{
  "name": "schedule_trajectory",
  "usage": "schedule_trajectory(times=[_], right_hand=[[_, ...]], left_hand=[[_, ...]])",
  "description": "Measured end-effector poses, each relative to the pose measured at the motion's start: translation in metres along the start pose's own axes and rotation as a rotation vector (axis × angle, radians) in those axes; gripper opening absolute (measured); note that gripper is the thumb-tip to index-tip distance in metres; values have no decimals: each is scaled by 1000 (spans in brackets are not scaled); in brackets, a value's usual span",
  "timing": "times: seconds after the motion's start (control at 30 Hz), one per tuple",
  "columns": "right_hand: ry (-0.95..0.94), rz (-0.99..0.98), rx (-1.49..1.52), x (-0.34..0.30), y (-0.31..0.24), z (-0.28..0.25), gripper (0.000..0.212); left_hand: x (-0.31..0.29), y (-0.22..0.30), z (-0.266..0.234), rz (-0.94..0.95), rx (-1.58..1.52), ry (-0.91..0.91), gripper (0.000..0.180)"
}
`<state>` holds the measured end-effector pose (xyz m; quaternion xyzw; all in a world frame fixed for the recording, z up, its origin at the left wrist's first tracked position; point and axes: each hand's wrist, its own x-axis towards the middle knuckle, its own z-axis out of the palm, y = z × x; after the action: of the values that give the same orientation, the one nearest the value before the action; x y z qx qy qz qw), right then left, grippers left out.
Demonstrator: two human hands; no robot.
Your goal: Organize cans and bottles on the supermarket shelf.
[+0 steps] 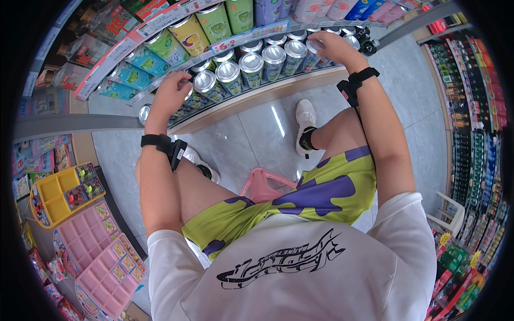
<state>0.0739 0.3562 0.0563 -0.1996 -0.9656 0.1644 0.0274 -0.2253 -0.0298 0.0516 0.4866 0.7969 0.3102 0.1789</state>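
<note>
A front row of drink cans (pixel 251 62) with silver lids and blue-green sides stands upright on a low shelf. At the row's left end, my left hand (pixel 172 95) hangs over the shelf edge, its fingers bent but apart, close to a can (pixel 205 82). No object shows in it. Farther right, my right hand (pixel 338 49) reaches over the row. Its thumb and fingers are bent around the top of a can (pixel 312 60), which still stands in line. The palm hides part of the cans behind.
Above the cans, a shelf with a price rail (pixel 249 40) holds larger drink cans (pixel 189 35). I sit on a pink plastic stool (pixel 261 183) on grey floor tiles (pixel 251 134). Pink divided trays (pixel 88 235) are at the left, bottle shelves (pixel 463 123) at the right.
</note>
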Motion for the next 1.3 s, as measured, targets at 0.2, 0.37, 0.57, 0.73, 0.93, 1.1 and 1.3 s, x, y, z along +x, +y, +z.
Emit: schedule_trajectory(times=[0.2,0.37,0.57,0.73,0.93,1.1,1.3], right_hand=[[29,313,-38,-2,20,-34,44],[-35,164,-227,-6,43,-20,41],[-93,197,-344,11,29,-21,36],[-94,68,-390,8,44,-19,33],[-144,-132,-386,8,26,-30,39],[-225,-237,-378,9,37,-35,44],[-273,-217,-314,4,31,-45,47]], left_hand=[[-3,-2,-2,14,-6,16,28],[-1,-1,-2,15,0,-11,28],[-9,-3,-4,-24,-5,-6,28],[-7,0,-4,-15,-33,10,30],[-9,-3,-6,23,-22,15,30],[0,6,0,12,0,-31,28],[-5,1,3,17,-18,17,28]])
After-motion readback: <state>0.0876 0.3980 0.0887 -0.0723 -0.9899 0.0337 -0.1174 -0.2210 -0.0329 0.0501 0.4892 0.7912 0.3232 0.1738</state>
